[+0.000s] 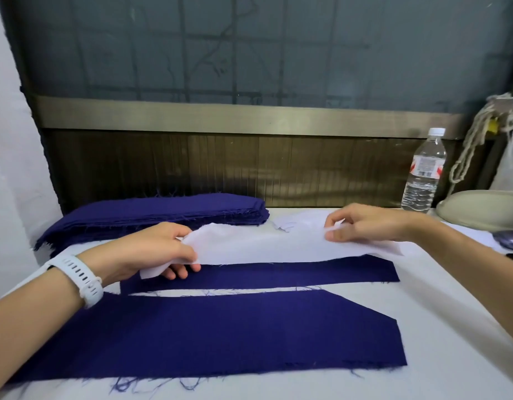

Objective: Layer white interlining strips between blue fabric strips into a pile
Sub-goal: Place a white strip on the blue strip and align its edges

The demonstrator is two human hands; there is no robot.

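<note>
— Where is the interlining?

— The thin white interlining strip (264,246) is held out between both hands, over the far edge of a long, narrow dark-blue fabric strip (293,274). That strip lies flat on the white-covered bench (451,327), and only its near part shows. I cannot tell whether the white sheet touches it along the middle.

— And the hands?

— The left hand (151,249) pinches the strip's left end, thumb on top and fingers curled beneath. The right hand (362,223) pinches it near the right end between thumb and fingertips.

— What other cloth is there?

— A wider dark-blue fabric piece (220,336) lies nearer the person, frayed along its near edge. A thin line of bench shows between it and the narrow strip. A stack of dark-blue fabric strips (151,215) sits at the back left, with a few small white interlining pieces (287,222) just right of it.

— Any writing?

— A clear plastic water bottle with a white cap (424,171) stands at the back right. Its label is red and white with a dark printed block, and the words are too small to read. The left wrist wears a white perforated watch strap (82,280).
</note>
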